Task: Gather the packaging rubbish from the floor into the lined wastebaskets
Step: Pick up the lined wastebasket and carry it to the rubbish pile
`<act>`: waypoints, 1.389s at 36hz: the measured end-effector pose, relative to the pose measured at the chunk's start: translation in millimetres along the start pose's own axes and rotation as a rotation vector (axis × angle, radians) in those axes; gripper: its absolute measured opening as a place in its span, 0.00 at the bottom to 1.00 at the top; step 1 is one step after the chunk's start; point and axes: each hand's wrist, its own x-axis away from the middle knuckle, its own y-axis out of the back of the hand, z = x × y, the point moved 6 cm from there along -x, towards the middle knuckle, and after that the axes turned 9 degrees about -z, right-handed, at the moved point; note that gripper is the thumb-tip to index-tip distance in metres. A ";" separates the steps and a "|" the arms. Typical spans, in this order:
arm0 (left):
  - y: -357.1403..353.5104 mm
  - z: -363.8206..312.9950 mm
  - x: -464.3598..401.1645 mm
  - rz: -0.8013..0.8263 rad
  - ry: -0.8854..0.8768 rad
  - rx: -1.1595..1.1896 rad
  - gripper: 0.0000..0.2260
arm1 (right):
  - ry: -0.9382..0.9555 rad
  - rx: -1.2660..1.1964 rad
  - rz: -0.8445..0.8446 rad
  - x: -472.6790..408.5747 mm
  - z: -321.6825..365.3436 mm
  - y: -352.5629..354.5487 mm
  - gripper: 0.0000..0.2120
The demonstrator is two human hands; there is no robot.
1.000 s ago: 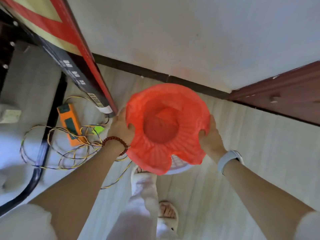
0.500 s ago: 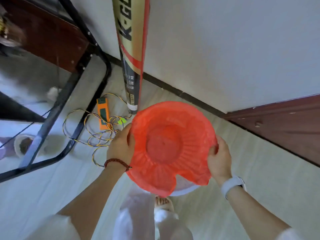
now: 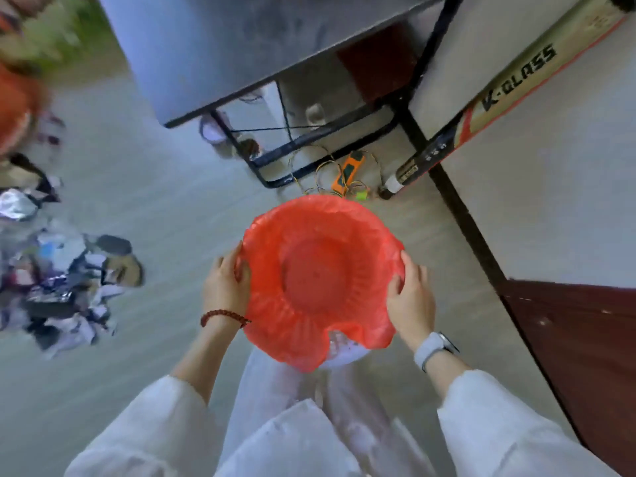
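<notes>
A white wastebasket lined with a red plastic bag is held up in front of me, its inside empty. My left hand grips the left rim and my right hand grips the right rim. A blurred pile of packaging rubbish lies on the floor at the left. A second red-lined wastebasket shows at the left edge, blurred.
A grey table on a black metal frame stands ahead. An orange device with tangled wires lies by it. A long K-GLASS box leans against the wall. A dark red door is at the right.
My view has swung left, bringing the table, the rubbish pile and the second wastebasket into sight. Both hands still hold the red-lined basket, carried along with the turn.
</notes>
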 end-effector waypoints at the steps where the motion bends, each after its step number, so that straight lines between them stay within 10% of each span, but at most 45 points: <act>1: 17.2 17.1 4.4 -0.032 0.031 -0.005 0.17 | 0.034 0.013 0.037 10.1 15.3 -6.8 0.22; 31: 431.1 656.0 209.3 -0.647 0.961 0.214 0.18 | 1.038 0.177 0.669 548.6 488.2 -359.1 0.23; 50: 584.0 926.4 87.9 -0.748 1.205 0.300 0.18 | 1.256 0.254 0.738 734.8 765.5 -604.0 0.23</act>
